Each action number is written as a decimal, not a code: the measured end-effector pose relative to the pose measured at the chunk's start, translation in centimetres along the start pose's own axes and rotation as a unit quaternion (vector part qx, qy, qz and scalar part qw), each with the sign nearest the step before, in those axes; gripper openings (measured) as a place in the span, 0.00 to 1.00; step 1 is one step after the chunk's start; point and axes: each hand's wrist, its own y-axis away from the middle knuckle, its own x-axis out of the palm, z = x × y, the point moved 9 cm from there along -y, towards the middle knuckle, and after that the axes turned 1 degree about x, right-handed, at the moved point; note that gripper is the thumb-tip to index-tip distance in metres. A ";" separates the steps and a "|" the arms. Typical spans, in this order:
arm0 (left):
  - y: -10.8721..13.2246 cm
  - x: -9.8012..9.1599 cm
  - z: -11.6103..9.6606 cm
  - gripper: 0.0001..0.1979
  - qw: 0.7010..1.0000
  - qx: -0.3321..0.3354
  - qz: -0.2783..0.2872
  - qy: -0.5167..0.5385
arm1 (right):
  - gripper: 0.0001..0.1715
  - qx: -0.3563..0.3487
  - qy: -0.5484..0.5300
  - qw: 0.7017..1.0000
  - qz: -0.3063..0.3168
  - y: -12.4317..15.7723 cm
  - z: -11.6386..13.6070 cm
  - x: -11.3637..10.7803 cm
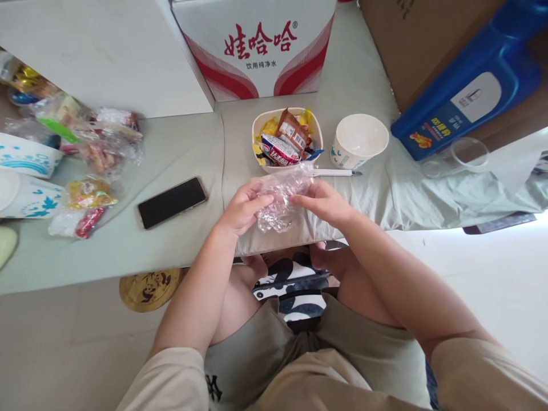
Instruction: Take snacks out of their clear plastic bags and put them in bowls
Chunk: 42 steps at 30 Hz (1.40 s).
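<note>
A crumpled clear plastic wrap (280, 200) is held between both hands near the front edge of the covered table (184, 245). My left hand (246, 206) pinches its left side with the thumb on top. On its right side, my right hand (325, 202) grips it with the thumb pointing inward. Just beyond the wrap, a square bowl (256, 128) holds several wrapped snacks (291, 134). A white, pen-like utility knife (336, 172) lies behind my right hand. To the right of the bowl stands a white paper cup (359, 142).
A black phone (172, 202) lies left of my hands. Wrapped snacks (92, 194) and paper bowls (28, 194) sit at far left. A white-and-red carton (261, 51) stands behind; a blue bottle (462, 85) and clear cup (468, 154) are at right.
</note>
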 end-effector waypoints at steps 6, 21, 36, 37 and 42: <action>0.2 0.3 0.1 0.14 0.999 -0.033 0.024 0.019 | 0.19 0.037 -0.122 0.992 -0.006 0.4 -0.3 -0.2; -0.6 -2.7 -2.4 0.12 0.963 0.174 -0.186 -0.084 | 0.20 -0.083 0.120 0.963 -0.226 1.3 1.4 -5.4; -0.5 2.1 -3.7 0.22 0.878 0.278 -0.093 -0.380 | 0.11 -0.081 -0.007 0.991 -0.108 0.3 1.4 -1.7; -0.4 2.1 -3.7 0.19 0.879 0.266 -0.091 -0.385 | 0.11 -0.084 -0.014 0.990 -0.112 0.0 1.3 -2.0; 0.3 -0.8 -3.8 0.18 0.886 0.225 -0.196 -0.354 | 0.13 -0.088 -0.076 0.988 -0.097 -1.4 0.5 -1.7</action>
